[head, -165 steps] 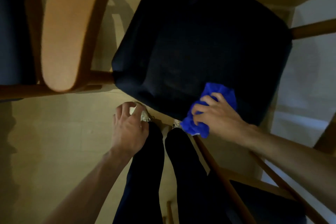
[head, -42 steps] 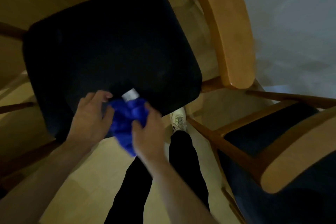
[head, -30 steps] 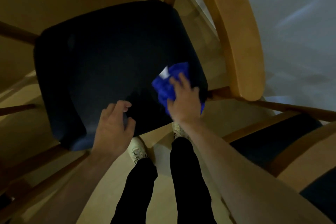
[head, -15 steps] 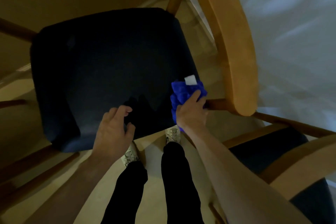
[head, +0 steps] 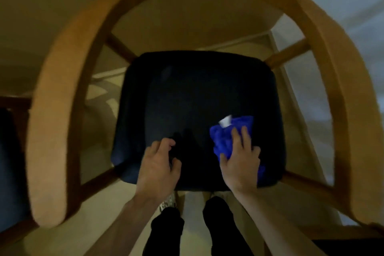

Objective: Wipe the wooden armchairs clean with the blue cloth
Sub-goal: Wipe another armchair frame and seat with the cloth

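Standing over the wooden armchair (head: 62, 97), looking straight down; the view is dim and a little blurred. Blue cloth (head: 226, 139) lies bunched on the near right part of the dark seat cushion (head: 197, 93), a small white tag (head: 225, 121) sticking out at its far edge. My right hand (head: 239, 162) lies flat on top of the cloth, fingers extended and pressing it into the cushion, thumb at its left edge; not a pinch, more a palm-down press. My left hand (head: 160, 164) rests on the near middle of the seat, fingers loosely curled, grasping nothing, apparently steadying me. The cloth looks soft, light and limp, so I judge it will crumple and slide under the palm rather than hold a shape; best kept wadded under a flat hand, with fingers spread to keep it from rolling out. The cushion looks smooth and slightly glossy, probably a wipeable cover with some give, so a light press should do. The curved arms and back rail arch around the seat on the left, far and right; they read as stiff, hard wood, and there I would wrap the cloth around the rail and grip through it. The chair itself looks heavy enough to stay put. A second chair (head: 12, 162) shows at the left edge.
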The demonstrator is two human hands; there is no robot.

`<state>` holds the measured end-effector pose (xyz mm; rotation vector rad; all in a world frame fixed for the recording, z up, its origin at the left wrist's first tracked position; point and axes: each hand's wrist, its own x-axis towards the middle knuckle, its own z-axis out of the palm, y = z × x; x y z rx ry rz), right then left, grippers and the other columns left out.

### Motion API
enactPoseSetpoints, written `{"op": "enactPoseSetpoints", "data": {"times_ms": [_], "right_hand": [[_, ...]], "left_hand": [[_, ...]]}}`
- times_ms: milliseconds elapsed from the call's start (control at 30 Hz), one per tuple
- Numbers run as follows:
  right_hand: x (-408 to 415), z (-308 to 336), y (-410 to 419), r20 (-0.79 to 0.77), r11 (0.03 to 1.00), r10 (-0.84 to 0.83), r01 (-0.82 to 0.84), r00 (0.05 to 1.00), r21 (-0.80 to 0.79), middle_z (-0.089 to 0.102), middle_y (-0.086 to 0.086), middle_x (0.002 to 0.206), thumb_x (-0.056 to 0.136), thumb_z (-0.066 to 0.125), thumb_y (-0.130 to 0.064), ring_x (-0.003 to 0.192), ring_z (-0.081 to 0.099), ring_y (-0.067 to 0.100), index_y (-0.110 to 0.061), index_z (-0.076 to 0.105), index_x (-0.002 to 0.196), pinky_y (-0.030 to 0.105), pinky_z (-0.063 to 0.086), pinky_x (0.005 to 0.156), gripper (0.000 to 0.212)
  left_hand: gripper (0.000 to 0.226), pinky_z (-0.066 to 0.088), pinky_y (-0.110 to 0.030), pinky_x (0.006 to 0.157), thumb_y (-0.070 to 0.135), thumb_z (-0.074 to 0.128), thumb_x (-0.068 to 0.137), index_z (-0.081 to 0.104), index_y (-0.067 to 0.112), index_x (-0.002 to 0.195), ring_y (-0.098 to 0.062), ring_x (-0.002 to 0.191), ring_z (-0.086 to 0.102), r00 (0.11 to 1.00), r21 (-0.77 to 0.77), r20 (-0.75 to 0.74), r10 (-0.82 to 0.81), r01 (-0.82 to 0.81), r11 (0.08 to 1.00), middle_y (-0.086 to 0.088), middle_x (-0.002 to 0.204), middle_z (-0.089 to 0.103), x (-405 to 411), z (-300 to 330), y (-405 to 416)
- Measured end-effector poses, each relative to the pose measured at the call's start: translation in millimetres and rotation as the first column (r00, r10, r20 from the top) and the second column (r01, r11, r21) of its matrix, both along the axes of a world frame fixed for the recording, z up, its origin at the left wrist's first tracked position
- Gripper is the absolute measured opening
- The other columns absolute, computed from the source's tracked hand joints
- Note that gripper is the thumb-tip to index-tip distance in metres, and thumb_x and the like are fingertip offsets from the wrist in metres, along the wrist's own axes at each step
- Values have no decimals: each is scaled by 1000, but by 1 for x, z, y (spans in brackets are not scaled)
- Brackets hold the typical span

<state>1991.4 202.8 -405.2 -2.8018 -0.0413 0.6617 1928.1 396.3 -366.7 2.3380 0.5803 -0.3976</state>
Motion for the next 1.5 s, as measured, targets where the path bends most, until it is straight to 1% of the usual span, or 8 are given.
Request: {"op": "enactPoseSetpoints", "data": {"times_ms": [133, 367, 533, 667, 833, 1000, 1233, 1500], "right_hand": [[52, 5, 48, 111, 776, 593, -603, 797, 183, 21, -14, 161, 82, 64, -25, 109, 43, 26, -33, 37, 149, 44, 45, 95, 74], [204, -25, 182, 60, 931, 334, -339, 941, 135, 39, 2, 149, 84, 65, -31, 125, 41, 38, -21, 43, 140, 45, 39, 106, 61], [119, -32, 161, -28, 599, 797, -785, 603, 156, 26, -5, 159, 77, 64, -30, 133, 36, 29, -24, 36, 149, 38, 30, 111, 77], [71, -11, 111, -143, 485, 874, -809, 465, 333, 23, -25, 156, 78, 63, -25, 123, 36, 18, -37, 39, 146, 28, 36, 97, 73], [161, -7, 132, 143, 742, 607, -622, 781, 249, 45, 5, 150, 79, 72, -12, 124, 48, 36, -16, 52, 141, 38, 34, 105, 66], [184, -22, 177, -29, 890, 457, -456, 889, 14, 28, -12, 156, 83, 66, -24, 126, 37, 37, -33, 40, 142, 47, 35, 104, 65], [-17, -15, 144, 47, 566, 817, -816, 574, 115, 22, -22, 157, 72, 70, -17, 113, 40, 24, -38, 38, 144, 44, 37, 91, 82], [-39, -6, 48, -236, 390, 916, -855, 323, 343, 27, -33, 152, 77, 60, -17, 112, 37, 15, -43, 48, 139, 32, 25, 89, 68]], "left_hand": [[38, 41, -32, 92, 19, 61, 85, 49, 23, 121, -16, 106, 45, 989, 6, 56, 134, -134, 991, 3, 114, 52, 12, 2, 38], [39, 41, -24, 80, 24, 59, 90, 42, 27, 124, -8, 101, 46, 969, 25, 76, 234, -237, 971, 7, 115, 49, 24, -4, 92], [41, 38, -13, 72, 18, 58, 91, 40, 28, 127, -2, 94, 49, 970, -7, -6, 243, -243, 970, 6, 120, 53, 7, -6, 99], [40, 45, -23, 83, 12, 58, 89, 44, 24, 126, -8, 102, 52, 973, 28, -22, 231, -231, 973, 1, 120, 53, -5, -4, 89], [41, 45, -38, 98, 17, 61, 87, 46, 26, 123, -15, 113, 48, 928, 35, -48, 369, -367, 929, 5, 118, 50, -31, -18, 59], [40, 42, -37, 97, 19, 59, 86, 49, 22, 124, -22, 115, 45, 908, 54, -139, 395, -392, 918, 0, 120, 53, -65, -32, 27], [41, 40, -33, 97, 23, 56, 85, 47, 24, 125, -21, 116, 44, 864, 72, -332, 379, -377, 923, 1, 124, 53, -124, -34, 19], [34, 37, -31, 92, 18, 54, 87, 50, 21, 121, -21, 110, 45, 875, 23, -282, 394, -405, 914, -1, 120, 53, -107, -24, 7]]}}
